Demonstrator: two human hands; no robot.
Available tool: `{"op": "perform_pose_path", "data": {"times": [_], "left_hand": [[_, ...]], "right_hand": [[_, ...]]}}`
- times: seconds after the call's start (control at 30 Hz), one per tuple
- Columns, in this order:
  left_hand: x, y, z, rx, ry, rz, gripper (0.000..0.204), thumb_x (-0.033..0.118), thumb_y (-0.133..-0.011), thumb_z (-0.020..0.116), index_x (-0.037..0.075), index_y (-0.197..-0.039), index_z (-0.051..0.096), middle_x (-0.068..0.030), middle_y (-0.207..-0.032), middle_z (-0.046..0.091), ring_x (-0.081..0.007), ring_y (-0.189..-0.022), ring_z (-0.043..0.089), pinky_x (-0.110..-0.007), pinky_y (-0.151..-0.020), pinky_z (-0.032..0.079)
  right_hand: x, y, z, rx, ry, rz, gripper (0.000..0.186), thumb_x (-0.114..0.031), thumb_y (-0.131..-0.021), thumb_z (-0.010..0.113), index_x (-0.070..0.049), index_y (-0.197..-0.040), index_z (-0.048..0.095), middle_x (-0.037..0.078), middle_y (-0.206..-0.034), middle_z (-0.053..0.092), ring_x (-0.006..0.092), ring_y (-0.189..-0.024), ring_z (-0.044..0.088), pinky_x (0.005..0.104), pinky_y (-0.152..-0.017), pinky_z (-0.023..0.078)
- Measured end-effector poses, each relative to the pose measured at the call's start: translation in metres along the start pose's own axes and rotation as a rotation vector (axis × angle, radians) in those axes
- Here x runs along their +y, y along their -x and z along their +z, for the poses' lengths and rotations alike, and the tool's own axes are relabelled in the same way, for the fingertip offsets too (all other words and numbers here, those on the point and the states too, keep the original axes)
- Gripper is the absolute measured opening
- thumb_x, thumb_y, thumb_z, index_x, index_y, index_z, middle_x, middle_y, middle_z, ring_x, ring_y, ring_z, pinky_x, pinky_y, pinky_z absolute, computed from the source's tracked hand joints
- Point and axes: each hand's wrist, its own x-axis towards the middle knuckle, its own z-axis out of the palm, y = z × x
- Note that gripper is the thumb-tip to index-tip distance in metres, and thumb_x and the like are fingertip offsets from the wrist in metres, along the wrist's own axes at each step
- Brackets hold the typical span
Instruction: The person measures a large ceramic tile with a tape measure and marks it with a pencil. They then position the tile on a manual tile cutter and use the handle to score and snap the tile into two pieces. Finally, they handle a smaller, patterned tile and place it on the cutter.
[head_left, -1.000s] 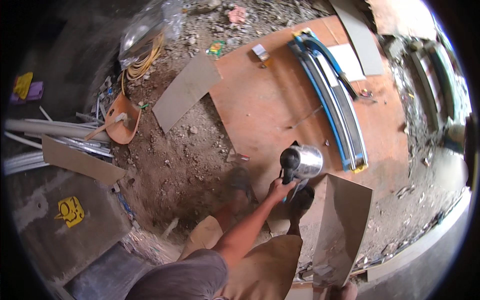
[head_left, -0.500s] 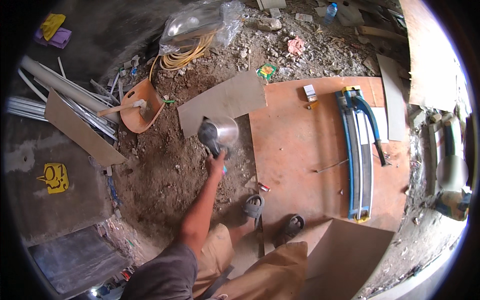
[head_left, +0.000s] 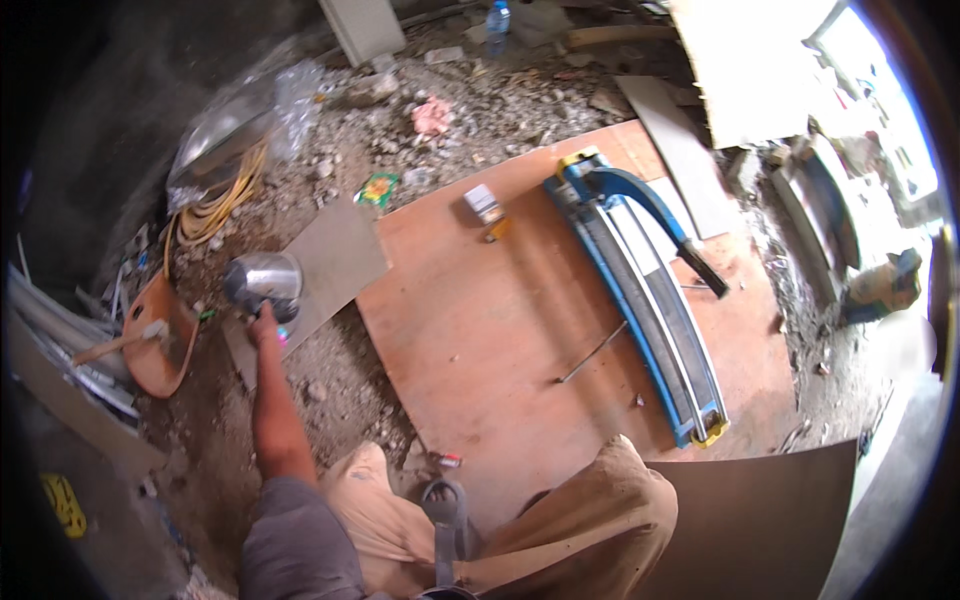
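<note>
My left hand [head_left: 265, 322] is closed round the black handle of a shiny metal kettle [head_left: 275, 271], held out at arm's length on the left. The kettle is over or on the left end of a grey tile piece [head_left: 330, 252] lying on the dirt; I cannot tell whether it touches. Left of it stands an orange rubber tub [head_left: 165, 345] with a wooden-handled tool across its rim. My right hand is out of view. A blue manual tile cutter [head_left: 657, 345] lies on an orange-brown board [head_left: 490, 340] in front of my bent knees.
A small white box [head_left: 481, 203] sits on the board's far part. Coiled yellow hose [head_left: 225, 205] lies by a clear plastic bag [head_left: 295, 105]. Rubble spreads behind, with a water bottle [head_left: 497, 28]. A large brown-grey panel [head_left: 760, 520] is at the near right.
My view has turned right and my knees are bent lower. The kettle, still in my left hand, has shifted from the tile piece's near edge toward its left end.
</note>
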Motion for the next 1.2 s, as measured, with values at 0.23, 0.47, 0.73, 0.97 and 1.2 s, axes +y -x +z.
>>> {"op": "perform_pose_path", "data": {"times": [0.23, 0.47, 0.73, 0.97, 1.2], "left_hand": [[0.034, 0.017, -0.016, -0.258, 0.088, 0.084, 0.081, 0.064, -0.080, 0.066, -0.008, -0.118, 0.062, -0.0174, -0.103, 0.066, -0.0279, -0.081, 0.065, -0.042, -0.059, 0.053], [0.028, 0.065, -0.030, -0.253, 0.216, -0.172, 0.057, 0.048, -0.082, 0.072, -0.007, -0.099, 0.068, -0.0084, -0.080, 0.064, -0.0204, -0.064, 0.060, -0.040, -0.055, 0.050], [0.097, 0.263, -0.048, -1.052, 0.004, 0.484, 0.026, 0.021, -0.084, 0.071, -0.002, -0.096, 0.070, -0.0042, -0.080, 0.065, -0.0119, -0.074, 0.060, -0.030, -0.066, 0.049], [0.227, 0.484, -0.050, -1.511, -0.106, 1.111, 0.041, 0.027, -0.087, 0.071, -0.001, -0.117, 0.066, -0.0082, -0.089, 0.066, -0.0114, -0.079, 0.058, -0.029, -0.071, 0.049], [0.197, 0.625, -0.038, -2.130, -0.133, 1.295, 0.083, 0.041, -0.087, 0.070, 0.012, -0.152, 0.029, -0.0204, -0.151, 0.035, -0.0317, -0.131, 0.046, -0.037, -0.105, 0.041]], "right_hand": [[0.018, 0.064, -0.012, 0.203, -0.345, 0.056, 0.034, -0.030, -0.089, 0.060, -0.002, -0.106, 0.065, 0.013, -0.095, 0.067, 0.0266, -0.084, 0.062, 0.0454, -0.073, 0.049], [0.100, 0.105, 0.055, 0.864, -0.163, 0.112, 0.027, -0.027, -0.085, 0.067, -0.004, -0.099, 0.065, 0.015, -0.086, 0.064, 0.0315, -0.080, 0.062, 0.0444, -0.071, 0.050], [0.098, 0.141, 0.107, 0.985, 0.249, 0.380, 0.034, -0.027, -0.077, 0.080, -0.005, -0.092, 0.059, 0.015, -0.076, 0.057, 0.0358, -0.073, 0.058, 0.0434, -0.066, 0.047], [0.029, 0.108, 0.103, 1.057, 0.439, 0.472, 0.046, -0.030, -0.067, 0.087, -0.004, -0.083, 0.052, 0.011, -0.068, 0.052, 0.0342, -0.065, 0.052, 0.0449, -0.058, 0.040], [0.009, 0.112, 0.105, 1.078, 0.609, 0.429, 0.037, -0.029, -0.073, 0.084, -0.008, -0.086, 0.057, 0.012, -0.071, 0.055, 0.0314, -0.064, 0.054, 0.0418, -0.060, 0.044]]}}
